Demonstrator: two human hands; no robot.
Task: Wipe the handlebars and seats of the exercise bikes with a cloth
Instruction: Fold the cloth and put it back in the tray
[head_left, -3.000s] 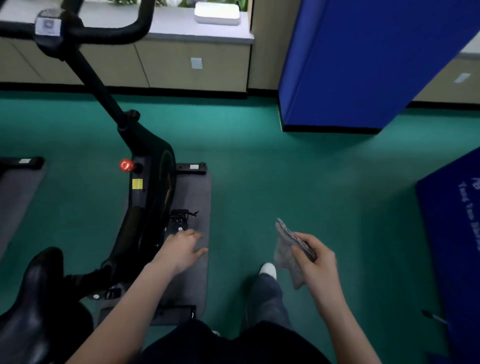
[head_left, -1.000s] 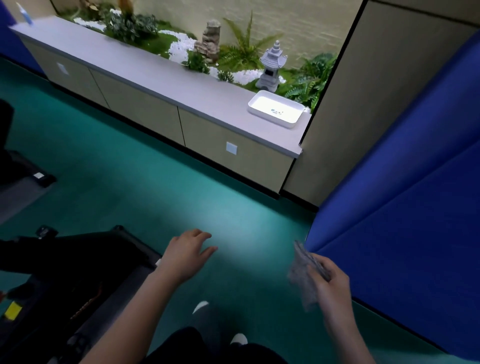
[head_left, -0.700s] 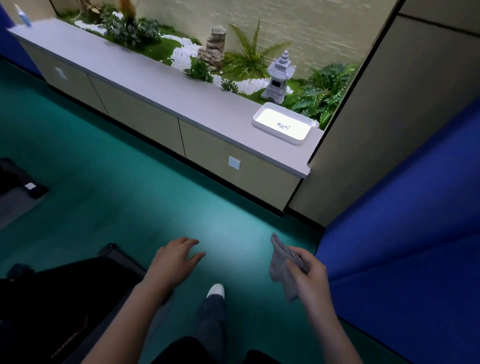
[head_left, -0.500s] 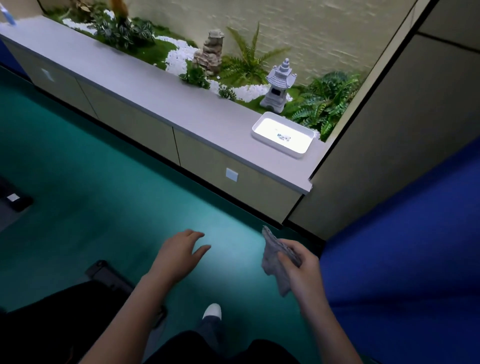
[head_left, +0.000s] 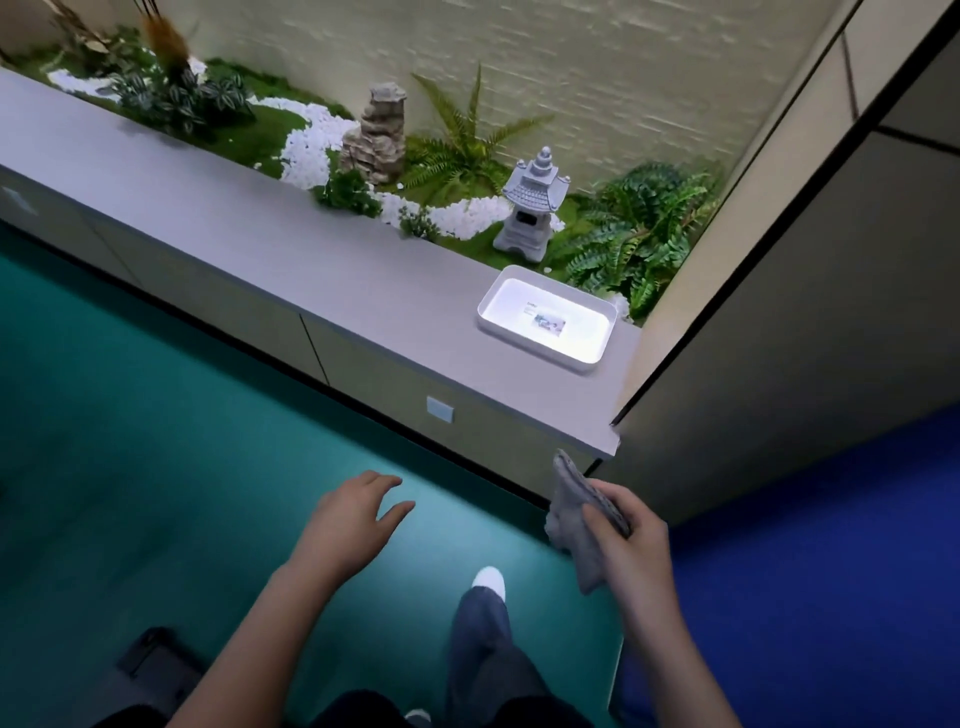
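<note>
Grey cloth (head_left: 569, 514) hangs bunched from the right hand (head_left: 631, 535) at the lower right of the frame, thumb and fingers pinched round its upper edge, touching no surface. The left hand (head_left: 350, 519) floats in the lower middle, palm down, fingers loose and spread, holding nothing. No handlebar or seat appears anywhere. Only a blurred dark shape (head_left: 156, 670) sits at the lower left edge, and I cannot tell what it is.

Ahead lie the green floor (head_left: 156, 415), a grey counter (head_left: 260, 244) running from upper left to centre right, and a white tray (head_left: 485, 317) near its right end. A white shoe (head_left: 488, 579) steps forward.

No wiping is under way. This looks like walking, either between bikes or at the end of the job. How many bikes are already wiped cannot be read from this view.
</note>
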